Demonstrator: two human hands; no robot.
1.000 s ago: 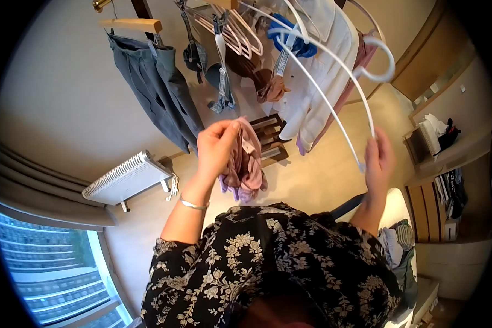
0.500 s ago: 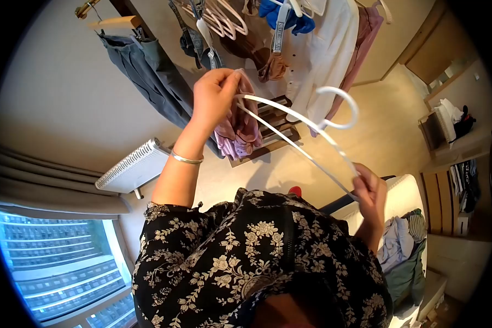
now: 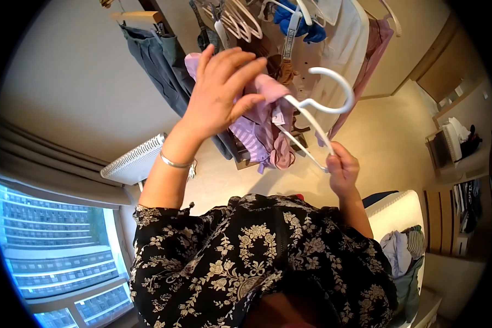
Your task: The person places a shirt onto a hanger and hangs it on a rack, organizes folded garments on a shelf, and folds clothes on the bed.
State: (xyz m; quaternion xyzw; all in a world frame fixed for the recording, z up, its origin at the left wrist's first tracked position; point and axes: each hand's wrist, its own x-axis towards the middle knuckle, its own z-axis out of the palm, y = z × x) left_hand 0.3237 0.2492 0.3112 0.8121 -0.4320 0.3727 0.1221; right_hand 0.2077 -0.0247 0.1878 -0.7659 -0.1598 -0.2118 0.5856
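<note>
My right hand (image 3: 343, 165) is closed around one end of a white clothes hanger (image 3: 315, 121), whose hook points up and to the right. The hanger's other end runs inside a pink garment (image 3: 268, 87), which drapes over that arm and hangs down with a striped part and a small white label. Above the garment's left side is my left hand (image 3: 224, 87), fingers stretched and spread. Whether its palm touches the cloth is hidden.
Behind hang grey trousers (image 3: 157, 60), pale pink hangers (image 3: 240, 22), a blue item (image 3: 300, 22) and a white garment (image 3: 341, 60). A white heater (image 3: 136, 158) stands at the left by a window (image 3: 54, 235). Folded clothes (image 3: 402, 251) lie on a white surface at the right.
The pink garment has moved rightward along the hanger and now covers its left arm. My left hand has gone from a pinch to spread fingers. My right hand has moved up and left.
</note>
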